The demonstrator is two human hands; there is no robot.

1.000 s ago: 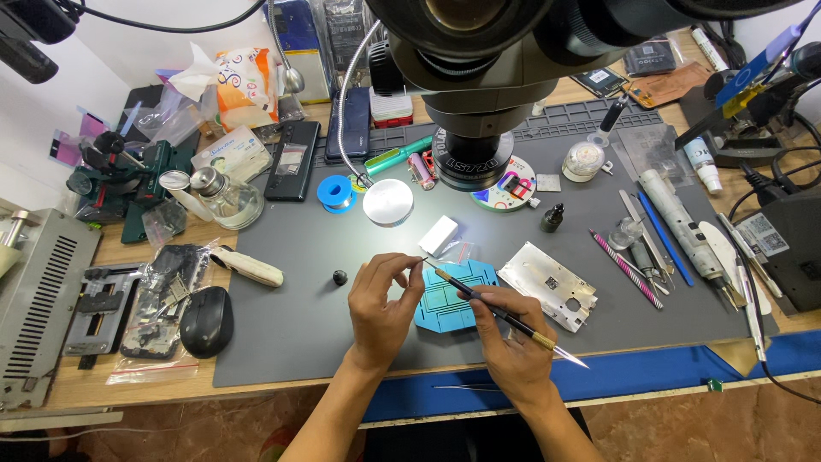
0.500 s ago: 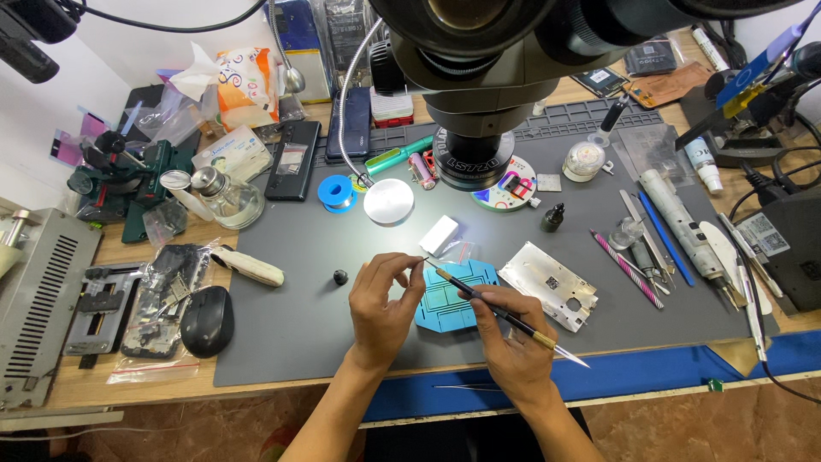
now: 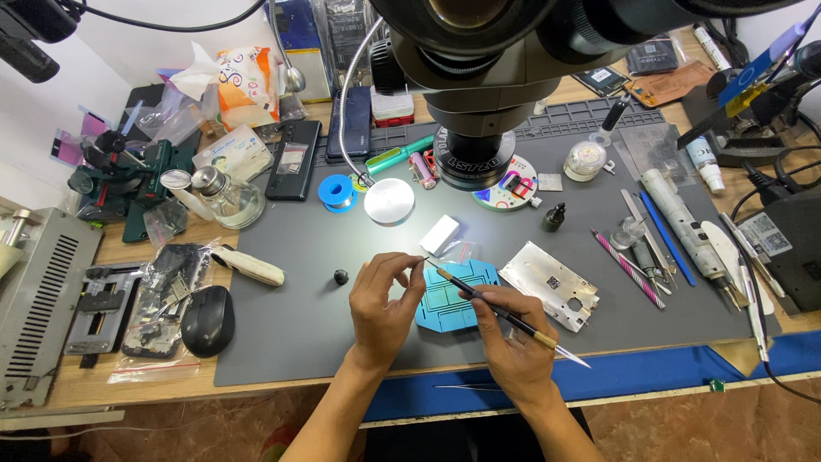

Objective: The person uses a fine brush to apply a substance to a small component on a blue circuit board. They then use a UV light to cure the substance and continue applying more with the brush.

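While our left hand pinches a tiny part, our right hand grips a thin tool over the blue holder.

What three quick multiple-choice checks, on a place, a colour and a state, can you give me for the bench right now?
1. Where is the blue fixture plate?
A. on the grey mat
B. on the wooden shelf
C. inside the plastic bag

2. What colour is the solder spool?
A. red
B. blue
C. yellow

3. What does the right hand hold?
A. nothing
B. a black mouse
C. a thin black tool

Answers: 1 A, the plate lies on the grey mat between both hands; 2 B, its rim is blue; 3 C, the thin black tool points toward the left hand.
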